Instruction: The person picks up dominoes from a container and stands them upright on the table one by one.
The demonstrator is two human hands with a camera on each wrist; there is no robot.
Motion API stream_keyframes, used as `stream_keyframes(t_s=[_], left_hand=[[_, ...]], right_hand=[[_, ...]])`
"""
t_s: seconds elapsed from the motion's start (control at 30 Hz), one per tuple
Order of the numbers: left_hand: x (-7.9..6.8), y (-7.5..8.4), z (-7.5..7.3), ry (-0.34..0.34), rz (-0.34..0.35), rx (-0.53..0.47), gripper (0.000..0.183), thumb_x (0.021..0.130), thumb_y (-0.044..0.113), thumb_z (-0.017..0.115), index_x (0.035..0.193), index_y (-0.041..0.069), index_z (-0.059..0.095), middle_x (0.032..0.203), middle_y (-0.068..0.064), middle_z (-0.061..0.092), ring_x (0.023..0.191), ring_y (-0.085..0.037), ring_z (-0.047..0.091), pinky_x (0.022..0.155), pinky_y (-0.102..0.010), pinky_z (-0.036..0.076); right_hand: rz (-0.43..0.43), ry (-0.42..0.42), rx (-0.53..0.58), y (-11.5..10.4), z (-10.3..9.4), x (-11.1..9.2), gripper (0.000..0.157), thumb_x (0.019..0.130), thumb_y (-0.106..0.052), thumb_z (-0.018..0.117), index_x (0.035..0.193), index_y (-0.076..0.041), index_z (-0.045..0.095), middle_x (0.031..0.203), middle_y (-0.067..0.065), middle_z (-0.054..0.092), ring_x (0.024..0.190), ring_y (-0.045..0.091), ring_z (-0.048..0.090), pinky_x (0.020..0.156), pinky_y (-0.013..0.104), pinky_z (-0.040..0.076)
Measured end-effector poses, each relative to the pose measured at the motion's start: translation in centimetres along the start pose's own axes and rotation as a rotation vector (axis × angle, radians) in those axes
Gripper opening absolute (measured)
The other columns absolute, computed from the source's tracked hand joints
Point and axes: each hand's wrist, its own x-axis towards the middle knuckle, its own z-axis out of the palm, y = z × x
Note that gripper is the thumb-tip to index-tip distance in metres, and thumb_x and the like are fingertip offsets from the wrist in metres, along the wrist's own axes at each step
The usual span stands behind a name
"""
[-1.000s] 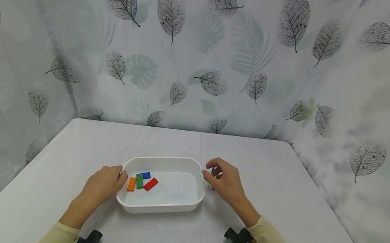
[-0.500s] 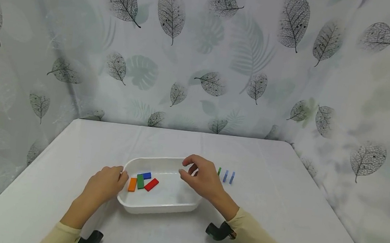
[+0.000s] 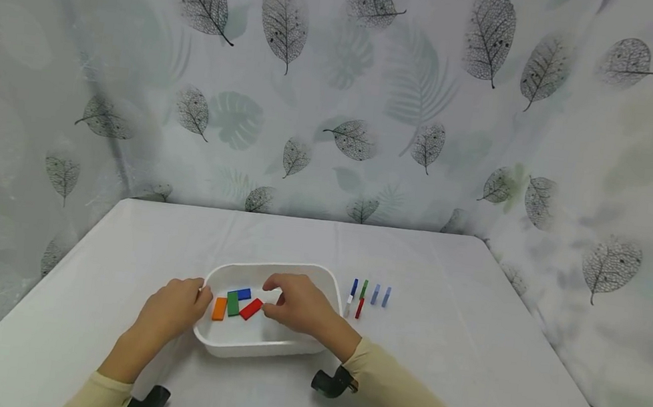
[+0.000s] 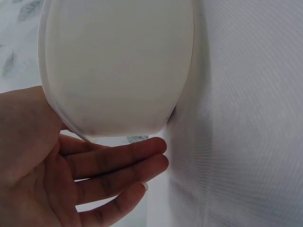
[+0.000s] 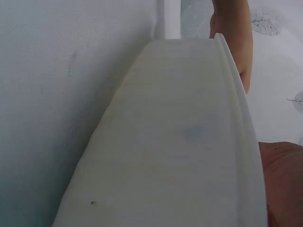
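A white plastic tray (image 3: 280, 346) stands on the table. In its left part lie an orange tile (image 3: 219, 308), a green tile (image 3: 233, 304), a blue tile (image 3: 244, 294) and a red tile (image 3: 250, 309). My left hand (image 3: 172, 310) holds the tray's left rim; in the left wrist view its fingers (image 4: 118, 158) lie along the outside and the thumb is hidden. Over the tray, my right hand (image 3: 303, 305) has thumb and forefinger parted, close to the red tile's right end. The right wrist view shows mostly the tray's outer wall (image 5: 175, 132), which hides the fingers.
Right of the tray, several small tiles stand upright on the white-covered table (image 3: 466, 354): a blue piece (image 3: 354, 286), a green piece (image 3: 364, 288), a red piece (image 3: 359, 309), a white piece (image 3: 348, 306) and two light-blue ones (image 3: 375, 294). Leaf-patterned cloth (image 3: 326, 96) hangs behind.
My right hand has moved left from the upright tiles, across the tray's right rim, to the red tile. Those tiles now show fully. My left hand and the tray stay put.
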Motion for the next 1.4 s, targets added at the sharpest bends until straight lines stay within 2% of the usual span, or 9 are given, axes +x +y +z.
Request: stream_keyframes(t_s=[0.2,0.53,0.67,0.87,0.97,1.17,1.4], left_hand=[[0.0,-0.1,0.1,0.01,0.015,0.001,0.034,0.102,0.019,0.052,0.108,-0.011,0.066,0.074,-0.008,0.06,0.06,-0.02,0.052,0.053,-0.033,0.049],[0.1,-0.4,0.3,0.014,0.023,-0.005,0.03,0.103,0.018,0.051,0.098,-0.007,0.066,0.065,-0.004,0.049,0.057,-0.019,0.049,0.05,-0.033,0.044],[0.2,-0.3,0.3,0.021,0.033,-0.016,0.029,0.103,0.018,0.052,0.099,-0.007,0.067,0.065,-0.004,0.049,0.057,-0.019,0.049,0.05,-0.033,0.044],[0.3,-0.2,0.3,0.015,0.017,-0.022,0.03,0.103,0.018,0.051,0.101,-0.008,0.067,0.065,-0.004,0.049,0.057,-0.019,0.049,0.05,-0.033,0.044],[0.2,-0.2,0.2,0.009,0.007,-0.025,0.032,0.103,0.019,0.051,0.103,-0.009,0.067,0.065,-0.005,0.05,0.057,-0.019,0.049,0.051,-0.033,0.044],[0.3,-0.2,0.2,0.012,0.014,-0.025,0.033,0.103,0.019,0.05,0.106,-0.01,0.066,0.067,-0.005,0.051,0.058,-0.019,0.05,0.051,-0.033,0.045],[0.4,-0.2,0.2,0.0,0.006,-0.027,0.033,0.103,0.019,0.049,0.103,-0.009,0.066,0.067,-0.005,0.05,0.058,-0.02,0.049,0.051,-0.034,0.043]], right_hand=[[-0.006,-0.065,-0.009,-0.5,1.1,0.8,0.032,0.093,-0.013,0.078,0.124,-0.008,0.073,0.109,0.005,0.073,0.079,0.007,0.061,0.067,0.017,0.051],[-0.047,-0.108,-0.115,-0.5,2.7,2.2,0.024,0.091,-0.008,0.078,0.115,-0.01,0.077,0.103,-0.003,0.073,0.083,0.007,0.057,0.073,0.017,0.047],[-0.023,-0.127,-0.161,-0.4,3.0,2.3,0.025,0.089,-0.009,0.08,0.113,-0.014,0.077,0.1,-0.007,0.07,0.084,0.006,0.057,0.074,0.019,0.047],[0.022,-0.161,-0.232,-0.6,3.2,2.5,0.029,0.088,-0.016,0.085,0.116,-0.016,0.077,0.104,-0.007,0.068,0.09,0.009,0.057,0.08,0.023,0.049],[0.027,-0.184,-0.251,-0.7,3.3,2.5,0.028,0.087,-0.02,0.086,0.113,-0.016,0.078,0.098,-0.006,0.065,0.087,0.01,0.056,0.078,0.023,0.05],[0.041,-0.197,-0.225,-0.7,3.6,2.6,0.01,0.089,-0.016,0.084,0.095,-0.011,0.077,0.078,-0.005,0.06,0.074,0.01,0.054,0.068,0.02,0.047],[0.068,-0.171,-0.204,-0.8,3.6,2.3,0.012,0.09,-0.016,0.082,0.088,-0.01,0.072,0.069,-0.003,0.057,0.065,0.011,0.053,0.059,0.02,0.043]])
